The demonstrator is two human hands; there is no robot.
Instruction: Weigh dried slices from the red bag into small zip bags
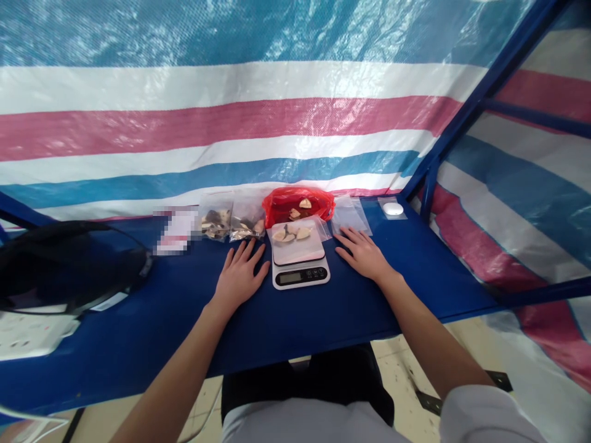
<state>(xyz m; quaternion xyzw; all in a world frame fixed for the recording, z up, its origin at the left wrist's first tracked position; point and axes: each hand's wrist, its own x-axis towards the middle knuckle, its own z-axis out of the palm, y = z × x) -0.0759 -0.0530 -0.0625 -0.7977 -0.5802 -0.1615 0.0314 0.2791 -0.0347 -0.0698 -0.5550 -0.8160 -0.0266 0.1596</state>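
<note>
My left hand [240, 274] lies flat on the blue table, fingers spread, just left of a white digital kitchen scale [300, 274]. On the other side of the scale, my right hand [362, 253] rests palm down with its fingers apart, the fingertips close to some clear plastic bags [349, 214]. A clear bag with a few pale dried slices [292, 234] lies on the scale's plate. Behind it stands an open red plastic bag [300, 200] with more pieces inside. Two filled clear bags, one left [215, 223] and one nearer the scale [247, 224], lie beyond my left fingertips.
A white rounded case [393, 209] sits at the back right. To the left are a blurred-out paper or card [178, 231], a black bag-like object [69, 264] and a white power strip [34, 335]. Striped plastic sheeting [231, 123] hangs behind, with blue frame bars [480, 101] at the right.
</note>
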